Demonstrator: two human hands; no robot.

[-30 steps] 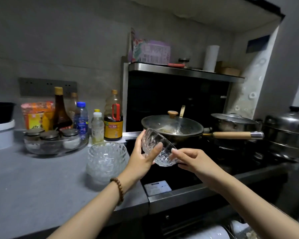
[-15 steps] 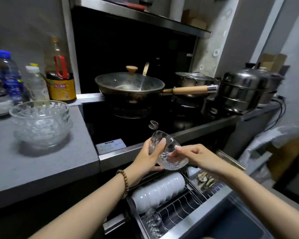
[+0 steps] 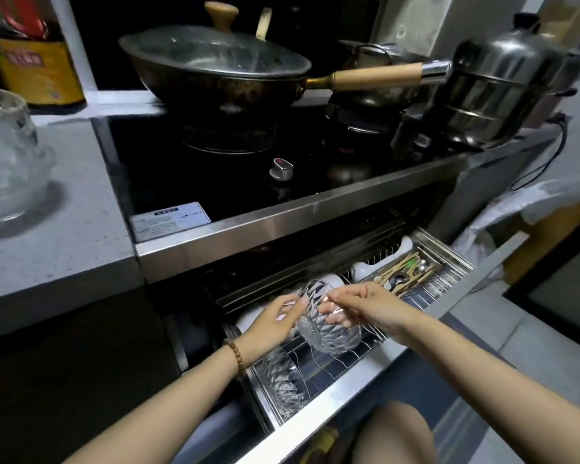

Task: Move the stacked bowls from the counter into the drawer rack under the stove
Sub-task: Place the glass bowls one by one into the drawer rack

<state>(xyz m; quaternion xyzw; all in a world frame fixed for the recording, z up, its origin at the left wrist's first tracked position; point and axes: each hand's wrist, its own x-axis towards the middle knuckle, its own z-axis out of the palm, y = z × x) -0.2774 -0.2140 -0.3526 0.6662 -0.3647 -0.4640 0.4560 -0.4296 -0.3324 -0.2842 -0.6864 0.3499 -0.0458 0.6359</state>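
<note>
A cut-glass bowl (image 3: 329, 333) is tipped on its side just over the wire drawer rack (image 3: 345, 356) under the stove. My left hand (image 3: 272, 326) grips its left rim and my right hand (image 3: 362, 306) holds its upper right rim. Another glass bowl (image 3: 282, 383) stands on edge at the rack's near left end. White bowls (image 3: 329, 279) lie in a row behind my hands, partly hidden. The stack of glass bowls (image 3: 7, 155) sits on the grey counter (image 3: 64, 249) at the far left, cut off by the frame edge.
A lidded wok (image 3: 215, 68) with a wooden handle sits on the black stove, with a control knob (image 3: 282, 167) in front. A steel steamer pot (image 3: 496, 92) stands at right. Chopsticks and spoons (image 3: 409, 272) fill the drawer's right compartment. My knee (image 3: 395, 433) is below the drawer front.
Both hands carried the glass bowl down from in front of the wok to the open drawer rack and tipped it onto its side. My view dropped with it.
</note>
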